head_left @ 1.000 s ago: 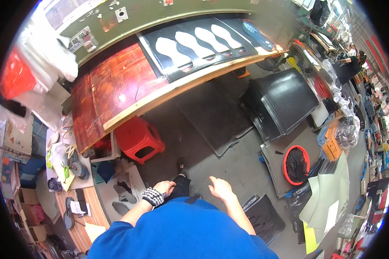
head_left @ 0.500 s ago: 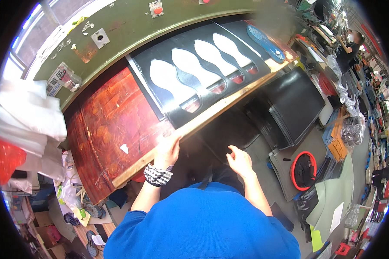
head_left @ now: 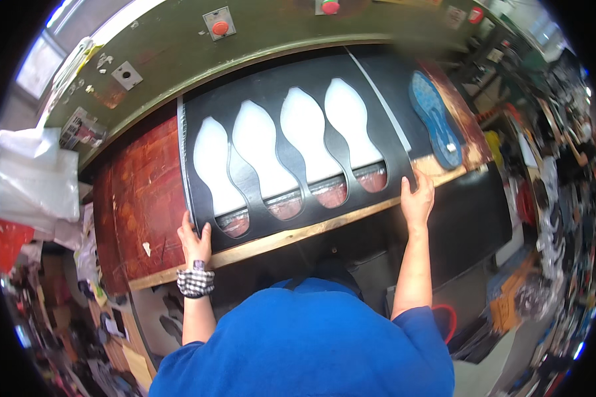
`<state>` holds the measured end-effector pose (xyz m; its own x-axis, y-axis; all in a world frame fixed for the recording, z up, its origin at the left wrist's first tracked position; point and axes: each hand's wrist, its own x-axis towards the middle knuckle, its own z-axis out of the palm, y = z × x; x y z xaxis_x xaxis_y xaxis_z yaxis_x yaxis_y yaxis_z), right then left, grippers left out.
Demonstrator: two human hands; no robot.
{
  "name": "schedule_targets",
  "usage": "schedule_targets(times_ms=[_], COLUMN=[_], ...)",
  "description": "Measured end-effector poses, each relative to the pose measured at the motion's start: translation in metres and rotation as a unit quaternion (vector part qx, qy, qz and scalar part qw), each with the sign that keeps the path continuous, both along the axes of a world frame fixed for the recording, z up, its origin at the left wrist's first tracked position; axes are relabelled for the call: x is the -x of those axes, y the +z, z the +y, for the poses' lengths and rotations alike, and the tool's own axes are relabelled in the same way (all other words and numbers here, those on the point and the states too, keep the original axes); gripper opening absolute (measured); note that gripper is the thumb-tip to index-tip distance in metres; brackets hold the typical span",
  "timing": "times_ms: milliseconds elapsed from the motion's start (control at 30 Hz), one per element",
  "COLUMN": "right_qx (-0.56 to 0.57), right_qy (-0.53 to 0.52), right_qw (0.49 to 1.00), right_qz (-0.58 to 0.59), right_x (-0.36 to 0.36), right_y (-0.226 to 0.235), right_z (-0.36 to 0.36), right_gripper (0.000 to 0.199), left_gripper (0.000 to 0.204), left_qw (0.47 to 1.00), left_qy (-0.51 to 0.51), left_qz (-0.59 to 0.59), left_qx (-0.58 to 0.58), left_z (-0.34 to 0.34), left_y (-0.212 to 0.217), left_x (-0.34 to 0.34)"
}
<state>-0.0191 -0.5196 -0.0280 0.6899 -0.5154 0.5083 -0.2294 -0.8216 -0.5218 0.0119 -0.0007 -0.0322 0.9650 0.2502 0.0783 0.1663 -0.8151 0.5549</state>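
Observation:
A black sheet (head_left: pixel 265 159) with several sole-shaped cutouts lies on the reddish-brown wooden board (head_left: pixel 139 198). Through the cutouts I see white material (head_left: pixel 302 135), and nearer the front edge a strip of clear film over the red board. At the sheet's near left corner my left hand (head_left: pixel 197 243) has thumb and fingers closed on its edge. My right hand (head_left: pixel 417 200) pinches the near right corner beside the board's pale front edge. A blue sole-shaped piece (head_left: pixel 437 119) rests on black material to the right.
Behind the board stands a green machine beam (head_left: pixel 165 59) with red push buttons (head_left: pixel 220 28). White plastic bags (head_left: pixel 36 172) hang at the left. Black sheets (head_left: pixel 473 218) are stacked below the board at the right, near a red ring-shaped rim (head_left: pixel 449 323).
My left hand has moved left to the sheet's near left corner. My right hand has risen from below the board to the near right corner. The view has turned.

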Motion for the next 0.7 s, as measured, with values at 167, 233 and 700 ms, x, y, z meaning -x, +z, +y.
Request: schedule_targets(times_ms=[167,233,700], right_qx=[-0.295,-0.380,-0.462], right_qy=[0.095,0.080,0.140], right_qw=[0.946,0.913,0.771], right_qz=[0.094,0.128,0.416], right_x=[-0.053,-0.065,0.059], right_y=[-0.022,-0.029,0.032], right_z=[-0.056,-0.066,-0.127], right_gripper=[0.045,0.039,0.020], left_gripper=[0.054,0.049,0.031], left_qw=[0.997,0.996,0.923], left_qy=[0.068,0.078,0.021], left_qz=[0.002,0.034,0.282], left_qx=[0.032,0.030,0.260], left_z=[-0.003,0.003,0.026], left_y=[0.012,0.012,0.014], left_x=[-0.028,-0.034,0.108])
